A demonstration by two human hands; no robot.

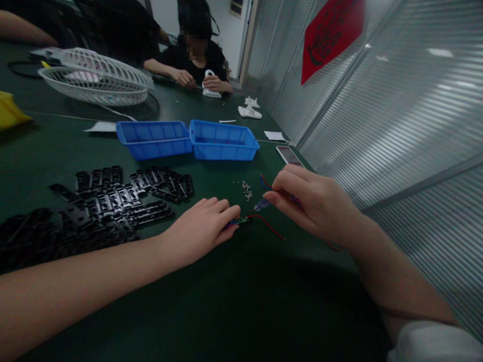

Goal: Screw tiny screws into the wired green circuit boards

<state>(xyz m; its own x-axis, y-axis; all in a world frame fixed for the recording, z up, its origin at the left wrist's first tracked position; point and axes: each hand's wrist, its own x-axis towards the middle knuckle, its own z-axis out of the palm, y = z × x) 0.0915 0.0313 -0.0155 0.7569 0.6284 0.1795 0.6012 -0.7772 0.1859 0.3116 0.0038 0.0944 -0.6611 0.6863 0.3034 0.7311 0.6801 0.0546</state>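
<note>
Pinched in my left hand (207, 221) is a small green circuit board (242, 220), partly covered by the fingers. A thin red wire (268, 224) trails from it to the right across the table. My right hand (307, 193) is closed around a screwdriver with a clear, purplish handle (261, 204); its tip points down at the board, though I cannot tell whether they touch. Red and blue wires (264, 182) show beside the right fingers. Just beyond the hands lies a scatter of tiny screws (247, 190).
Many black plastic parts (116, 198) lie in heaps on the left. Two blue bins (224, 150) stand behind. A phone (289, 155) rests near the glass partition (377, 125). Farther back are white fan grilles (94, 75), white plastic parts (249, 110) and a co-worker's hands (213, 83).
</note>
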